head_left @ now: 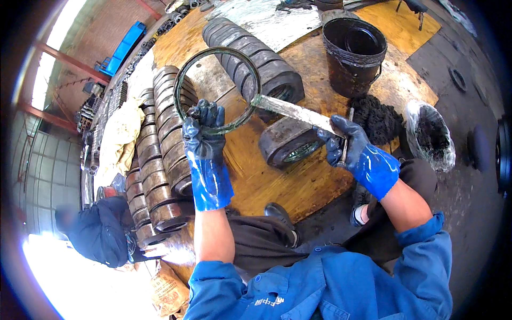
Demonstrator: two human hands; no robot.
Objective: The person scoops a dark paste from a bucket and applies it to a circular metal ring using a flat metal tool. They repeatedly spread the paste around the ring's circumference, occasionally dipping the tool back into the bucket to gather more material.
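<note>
My left hand (pixel 204 130), in a blue rubber glove darkened with grease, grips the lower edge of a thin, greasy metal ring (pixel 258 77) held upright. My right hand (pixel 352 141), in a matching glove, is closed around the handle end of a long flat metal scraper (pixel 293 111) smeared with grease. The scraper's greenish tip meets the right side of the ring. Below the scraper, a thick dark metal ring (pixel 274 144) with grease inside lies on the board. Behind it, a row of similar thick rings (pixel 245 50) lies side by side.
Long rows of brown metal rings (pixel 154 165) lie to the left. A black bucket (pixel 349 66), a heap of dark grease (pixel 376 120) and a plastic-lined container (pixel 432 138) stand at right. A person in dark clothes (pixel 104 234) is bent over at lower left.
</note>
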